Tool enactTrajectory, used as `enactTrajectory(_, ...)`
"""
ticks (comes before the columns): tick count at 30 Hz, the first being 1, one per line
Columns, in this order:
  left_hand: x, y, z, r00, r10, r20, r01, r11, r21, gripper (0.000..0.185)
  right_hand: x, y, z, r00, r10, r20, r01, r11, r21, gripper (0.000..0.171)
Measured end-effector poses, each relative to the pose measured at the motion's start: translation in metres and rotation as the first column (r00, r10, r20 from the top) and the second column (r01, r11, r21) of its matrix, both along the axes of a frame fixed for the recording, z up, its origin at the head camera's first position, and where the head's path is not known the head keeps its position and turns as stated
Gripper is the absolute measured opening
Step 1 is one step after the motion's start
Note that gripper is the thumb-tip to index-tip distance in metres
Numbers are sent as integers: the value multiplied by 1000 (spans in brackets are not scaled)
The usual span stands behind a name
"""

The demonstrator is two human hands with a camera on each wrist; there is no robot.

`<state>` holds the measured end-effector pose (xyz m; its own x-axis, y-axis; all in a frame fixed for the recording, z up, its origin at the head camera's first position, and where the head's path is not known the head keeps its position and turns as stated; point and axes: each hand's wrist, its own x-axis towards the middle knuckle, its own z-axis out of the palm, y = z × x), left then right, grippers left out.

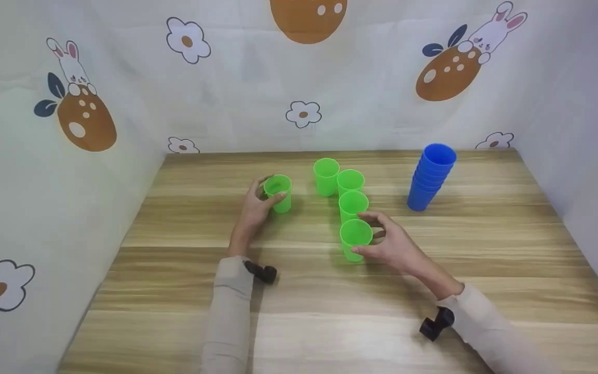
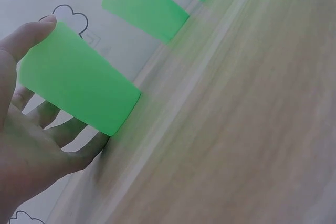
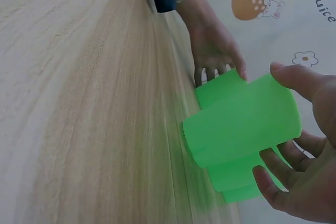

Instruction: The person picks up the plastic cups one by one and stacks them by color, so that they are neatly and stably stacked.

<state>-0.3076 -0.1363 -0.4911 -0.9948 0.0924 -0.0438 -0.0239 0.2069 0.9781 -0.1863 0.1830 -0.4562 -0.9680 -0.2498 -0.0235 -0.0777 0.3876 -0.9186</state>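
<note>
My left hand [image 1: 258,206] holds a green cup [image 1: 284,203] on the left side of the group, thumb on the near side near the rim and fingers behind it. This cup [image 2: 79,80] stands upright, its base on the tabletop. On the right, my right hand [image 1: 395,246] grips the nearest green cup [image 1: 353,236] of a row, thumb in front and fingers round the far side. In the right wrist view its thumb lies at the rim of that cup [image 3: 241,121]. Directly behind it stand two more green cups, the closer one [image 1: 352,208] partly hidden.
Another green cup [image 1: 326,179] stands at the back left end of the row. A leaning-looking stack of nested blue cups [image 1: 426,184] is to the right. Patterned cloth [image 1: 247,78] walls the wooden table [image 1: 185,218] at the back and sides.
</note>
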Motion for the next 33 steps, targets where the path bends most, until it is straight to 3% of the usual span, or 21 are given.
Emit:
enactTrajectory(6, -1, 0, 3, 1000, 0, 22, 0, 1000, 7, 70, -2, -4, 16, 1000, 4, -12, -4, 1000, 13, 77)
enactTrajectory(10, 5, 1, 15, 999, -7, 35, 7, 1000, 1, 70, -6, -9, 32, 999, 13, -29, -13, 1000, 10, 75)
enactTrajectory(16, 20, 2, 31, 1000, -17, 13, 17, 1000, 19, 65, -12, -23, 56, 985, 60, -165, -55, 998, 33, 67)
enactTrajectory(20, 21, 1, 29, 1000, -24, 11, 23, 999, 44, 67, -17, -35, 70, 973, 85, -216, -78, 996, 39, 64)
enactTrajectory(27, 3, -1, -4, 1000, -6, -14, 6, 999, 47, 72, -37, -53, 90, 979, 91, -180, -91, 996, 8, 64)
enactTrajectory(33, 1, 1, -4, 1000, -16, -25, 17, 998, 62, 71, -56, -70, 101, 978, 67, -198, -69, 998, -3, 64)
